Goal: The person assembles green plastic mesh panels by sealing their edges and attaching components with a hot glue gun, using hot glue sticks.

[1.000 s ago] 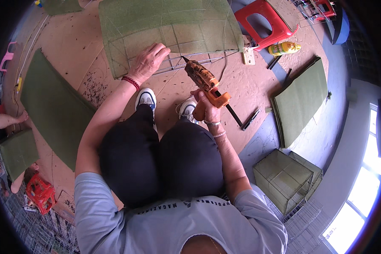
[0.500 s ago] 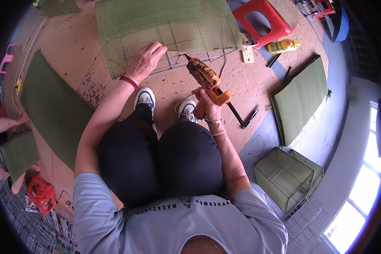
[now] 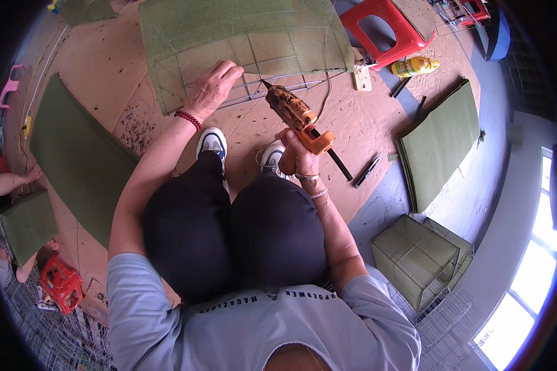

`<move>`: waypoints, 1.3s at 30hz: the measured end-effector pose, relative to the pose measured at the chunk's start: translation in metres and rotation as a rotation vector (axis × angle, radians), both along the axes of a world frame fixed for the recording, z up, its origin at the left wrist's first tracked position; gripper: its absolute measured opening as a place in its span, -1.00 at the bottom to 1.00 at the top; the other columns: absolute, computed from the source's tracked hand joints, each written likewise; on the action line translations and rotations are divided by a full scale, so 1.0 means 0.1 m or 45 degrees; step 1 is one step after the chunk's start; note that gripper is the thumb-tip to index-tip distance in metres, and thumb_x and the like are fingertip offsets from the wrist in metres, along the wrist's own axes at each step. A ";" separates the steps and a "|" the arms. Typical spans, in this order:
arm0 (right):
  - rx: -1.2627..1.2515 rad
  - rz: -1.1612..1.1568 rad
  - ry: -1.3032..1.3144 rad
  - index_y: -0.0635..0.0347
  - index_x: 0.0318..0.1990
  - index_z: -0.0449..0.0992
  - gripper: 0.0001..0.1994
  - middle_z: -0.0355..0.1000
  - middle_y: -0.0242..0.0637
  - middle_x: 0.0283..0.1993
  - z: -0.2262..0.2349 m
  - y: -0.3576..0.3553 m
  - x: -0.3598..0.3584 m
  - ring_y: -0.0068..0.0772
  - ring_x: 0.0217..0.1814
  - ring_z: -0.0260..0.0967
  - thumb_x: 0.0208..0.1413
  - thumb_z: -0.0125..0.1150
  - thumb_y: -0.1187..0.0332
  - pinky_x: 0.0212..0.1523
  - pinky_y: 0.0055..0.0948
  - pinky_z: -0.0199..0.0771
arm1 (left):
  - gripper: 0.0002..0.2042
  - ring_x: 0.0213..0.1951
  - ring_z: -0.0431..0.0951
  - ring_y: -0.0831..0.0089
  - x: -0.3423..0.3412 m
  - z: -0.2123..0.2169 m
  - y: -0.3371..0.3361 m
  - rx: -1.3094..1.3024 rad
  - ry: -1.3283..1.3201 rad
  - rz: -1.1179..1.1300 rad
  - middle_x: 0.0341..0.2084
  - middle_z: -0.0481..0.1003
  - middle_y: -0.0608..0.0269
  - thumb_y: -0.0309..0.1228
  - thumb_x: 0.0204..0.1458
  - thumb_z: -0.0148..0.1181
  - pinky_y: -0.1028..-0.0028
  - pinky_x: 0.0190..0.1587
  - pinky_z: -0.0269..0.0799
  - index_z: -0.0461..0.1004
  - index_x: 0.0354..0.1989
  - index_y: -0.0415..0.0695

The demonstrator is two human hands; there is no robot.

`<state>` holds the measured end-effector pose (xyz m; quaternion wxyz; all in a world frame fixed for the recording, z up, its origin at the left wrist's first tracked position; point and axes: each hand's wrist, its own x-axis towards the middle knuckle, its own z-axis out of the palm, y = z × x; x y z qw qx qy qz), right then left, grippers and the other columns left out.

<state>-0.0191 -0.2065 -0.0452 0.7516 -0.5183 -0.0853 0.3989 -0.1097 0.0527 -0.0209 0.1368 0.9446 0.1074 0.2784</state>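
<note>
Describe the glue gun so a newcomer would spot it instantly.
Start at the person's black trousers. Beyond the right knee, the right hand grips the glue gun, aimed toward the green sheet ahead. Nothing beside it shares its orange, brown-crusted body.

Left hand (image 3: pixel 213 91) (knuckles bent) forward — right hand (image 3: pixel 303 154) curled, closer in.

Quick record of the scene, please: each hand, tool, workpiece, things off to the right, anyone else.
Left hand: left hand, fingers bent at the near edge of the green mesh sheet; exact grip unclear
Right hand: right hand, gripping the orange glue gun
Tool: dark residue on its front, nozzle pointing toward the sheet's near edge, dark stick protruding behind
Workpiece: mesh sheet over a wire grid
Right side: red stool, yellow bottle, stacked green sheets
Others: co-worker's forearm, far left
</note>
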 end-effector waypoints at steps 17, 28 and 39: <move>-0.010 -0.093 0.003 0.32 -0.04 0.38 -0.73 0.48 -0.26 -0.26 -0.03 -0.04 0.08 -0.40 -0.20 0.45 0.11 0.20 0.48 -0.15 -0.41 0.45 | -0.83 -0.20 0.50 0.32 -0.01 -0.01 0.00 -0.034 -0.020 -0.002 -0.30 0.40 0.28 -0.55 0.01 0.12 0.41 -0.18 0.53 0.41 -0.20 -0.14; 0.008 -0.148 0.002 0.34 -0.01 0.35 -0.74 0.42 -0.19 -0.29 -0.04 -0.07 0.13 -0.29 -0.18 0.41 0.15 0.11 0.48 0.00 -0.29 0.40 | -0.83 -0.18 0.50 0.34 -0.01 -0.02 0.01 -0.014 -0.021 -0.003 -0.29 0.40 0.28 -0.55 0.01 0.13 0.42 -0.17 0.52 0.41 -0.20 -0.13; -0.004 -0.160 -0.015 0.32 -0.02 0.35 -0.73 0.42 -0.22 -0.29 -0.01 -0.07 0.16 -0.29 -0.20 0.42 0.14 0.14 0.48 -0.02 -0.25 0.44 | -0.86 -0.25 0.52 0.26 0.00 0.04 -0.01 -0.093 -0.043 0.031 -0.31 0.43 0.27 -0.53 0.05 0.12 0.36 -0.28 0.49 0.44 -0.20 -0.11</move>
